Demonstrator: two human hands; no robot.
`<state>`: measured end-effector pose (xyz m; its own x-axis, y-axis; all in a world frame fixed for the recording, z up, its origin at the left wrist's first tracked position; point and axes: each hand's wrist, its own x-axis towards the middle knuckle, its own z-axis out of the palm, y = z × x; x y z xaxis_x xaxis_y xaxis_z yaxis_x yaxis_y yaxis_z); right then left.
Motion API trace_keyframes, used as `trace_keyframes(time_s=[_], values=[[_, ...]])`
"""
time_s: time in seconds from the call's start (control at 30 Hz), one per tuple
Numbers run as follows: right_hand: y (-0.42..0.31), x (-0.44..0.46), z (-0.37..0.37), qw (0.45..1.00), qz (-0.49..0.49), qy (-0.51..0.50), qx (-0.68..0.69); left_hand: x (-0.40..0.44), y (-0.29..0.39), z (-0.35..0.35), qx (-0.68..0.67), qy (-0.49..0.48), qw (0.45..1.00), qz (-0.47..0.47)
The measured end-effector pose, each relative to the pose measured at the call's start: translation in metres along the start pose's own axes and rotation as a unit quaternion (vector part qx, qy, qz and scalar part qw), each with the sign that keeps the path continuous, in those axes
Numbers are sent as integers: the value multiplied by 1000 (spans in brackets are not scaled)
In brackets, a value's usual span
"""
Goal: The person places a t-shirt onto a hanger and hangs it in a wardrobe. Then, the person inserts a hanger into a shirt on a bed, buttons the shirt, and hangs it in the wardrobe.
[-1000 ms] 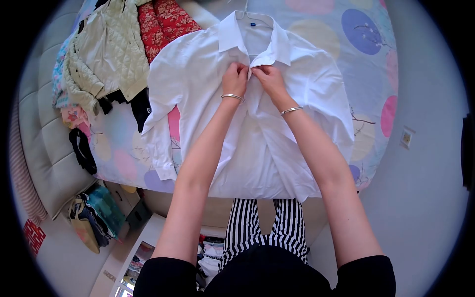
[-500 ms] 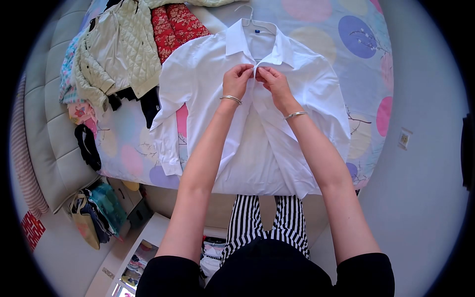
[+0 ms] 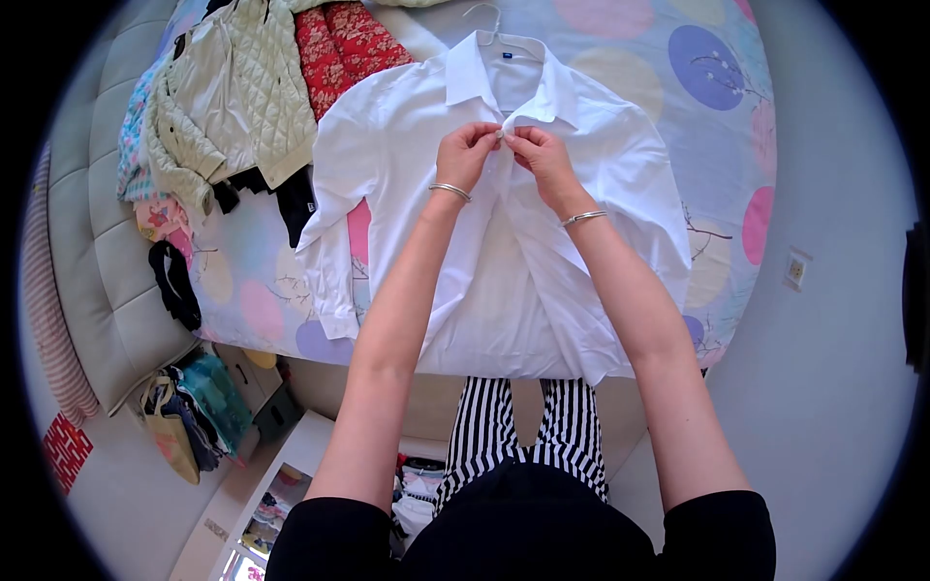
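A white shirt lies front up on the bed, with a hanger inside its collar. Just below the collar my left hand pinches one front edge of the shirt. Close beside it, my right hand pinches the other front edge, and the fingertips of both hands almost meet. Any button between them is too small to make out. Below my hands the shirt front hangs apart, and its hem reaches the bed's near edge.
A pale quilted jacket, a red floral garment and a black band lie on the bed's left. The padded headboard stands at far left. Bags and a shelf are below.
The view has shifted, so the bed and clothes appear further right than at first. Both hands stay at the upper shirt front, their fingertips moving slightly at the edges.
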<state>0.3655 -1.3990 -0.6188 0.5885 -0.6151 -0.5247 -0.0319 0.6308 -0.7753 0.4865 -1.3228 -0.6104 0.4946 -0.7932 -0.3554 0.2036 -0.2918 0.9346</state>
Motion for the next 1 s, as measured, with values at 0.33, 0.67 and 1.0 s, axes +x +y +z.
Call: trace_keyframes(time_s=[0.33, 0.67, 1.0], values=[[8, 3, -4, 997, 45, -17, 58, 1, -9, -3, 3, 22, 1000, 4], [3, 3, 1, 996, -57, -17, -62, 2, -12, -4, 12, 18, 999, 28], [12, 5, 2, 979, -122, -3, -162, -4, -10, 5, 110, 129, 984, 54]])
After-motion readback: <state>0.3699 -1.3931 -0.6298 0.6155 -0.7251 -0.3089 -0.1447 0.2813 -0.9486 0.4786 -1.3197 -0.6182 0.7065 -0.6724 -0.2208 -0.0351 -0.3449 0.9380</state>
